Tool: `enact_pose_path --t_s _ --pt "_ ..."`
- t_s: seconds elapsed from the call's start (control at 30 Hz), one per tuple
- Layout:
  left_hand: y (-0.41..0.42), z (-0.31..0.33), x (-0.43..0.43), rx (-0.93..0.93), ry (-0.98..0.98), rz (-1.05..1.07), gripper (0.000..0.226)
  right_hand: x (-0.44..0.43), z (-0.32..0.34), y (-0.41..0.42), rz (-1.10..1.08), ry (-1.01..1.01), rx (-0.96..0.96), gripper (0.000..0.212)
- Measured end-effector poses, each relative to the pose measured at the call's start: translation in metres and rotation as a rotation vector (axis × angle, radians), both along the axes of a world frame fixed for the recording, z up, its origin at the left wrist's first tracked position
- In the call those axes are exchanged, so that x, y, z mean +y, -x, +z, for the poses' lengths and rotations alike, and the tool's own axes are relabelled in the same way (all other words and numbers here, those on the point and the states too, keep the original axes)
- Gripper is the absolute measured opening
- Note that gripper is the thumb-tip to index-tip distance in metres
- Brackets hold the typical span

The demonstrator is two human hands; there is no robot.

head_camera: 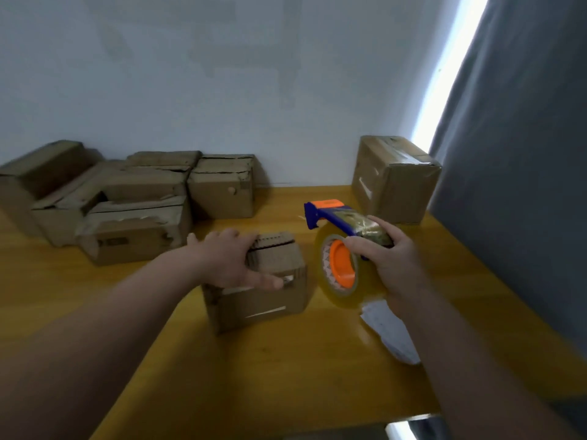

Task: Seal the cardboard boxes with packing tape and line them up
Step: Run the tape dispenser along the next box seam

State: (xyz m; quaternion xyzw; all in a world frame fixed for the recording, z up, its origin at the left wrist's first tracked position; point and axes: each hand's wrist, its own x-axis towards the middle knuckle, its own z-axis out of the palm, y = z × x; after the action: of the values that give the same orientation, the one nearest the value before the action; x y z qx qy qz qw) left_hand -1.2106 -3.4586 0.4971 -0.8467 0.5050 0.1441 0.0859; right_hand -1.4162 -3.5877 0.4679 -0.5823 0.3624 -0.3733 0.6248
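A small cardboard box (pixel 263 300) sits in the middle of the yellow table (pixel 286 360). My left hand (pixel 232 258) lies on its top, fingers spread over the far flap and thumb along the near edge. To its right my right hand (pixel 394 262) grips a blue and orange tape dispenser (pixel 336 217) that carries a roll of clear tape (pixel 341 268), held just above the table. A loose strip of tape (pixel 387 331) hangs from the roll toward me.
Several worn cardboard boxes (pixel 136 198) are piled at the back left against the white wall. One taped box (pixel 394 176) stands at the back right by a grey curtain (pixel 524 185). The table's right edge runs near my right arm.
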Motion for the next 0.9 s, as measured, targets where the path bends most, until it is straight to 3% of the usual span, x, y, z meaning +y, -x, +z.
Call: enact_pose_path --t_s 0.17,0.3,0.4,0.5,0.67,0.8,0.9 --pt "-0.011 -0.025 0.023 0.018 0.106 -0.065 0.108 0.015 -0.024 -0.018 0.008 0.038 0.110 0.049" --pt "-0.015 -0.028 0.032 0.054 0.155 -0.148 0.106 0.008 -0.011 -0.018 0.122 0.184 0.435 0.028" --pt "-0.016 -0.027 0.039 0.080 0.150 -0.203 0.105 0.003 -0.003 -0.021 0.119 0.304 0.658 0.046" --pt "-0.014 -0.026 0.044 0.089 0.152 -0.236 0.107 0.001 -0.005 -0.025 0.104 0.363 0.749 0.060" --pt "-0.014 -0.027 0.044 0.110 0.183 -0.229 0.111 0.005 0.000 -0.023 0.125 0.315 0.606 0.079" --pt "-0.018 -0.027 0.043 0.139 0.199 -0.239 0.113 0.007 0.034 -0.016 0.084 0.514 0.449 0.083" --pt "-0.019 -0.026 0.040 0.155 0.221 -0.255 0.114 0.010 0.071 -0.015 0.174 0.641 0.371 0.082"
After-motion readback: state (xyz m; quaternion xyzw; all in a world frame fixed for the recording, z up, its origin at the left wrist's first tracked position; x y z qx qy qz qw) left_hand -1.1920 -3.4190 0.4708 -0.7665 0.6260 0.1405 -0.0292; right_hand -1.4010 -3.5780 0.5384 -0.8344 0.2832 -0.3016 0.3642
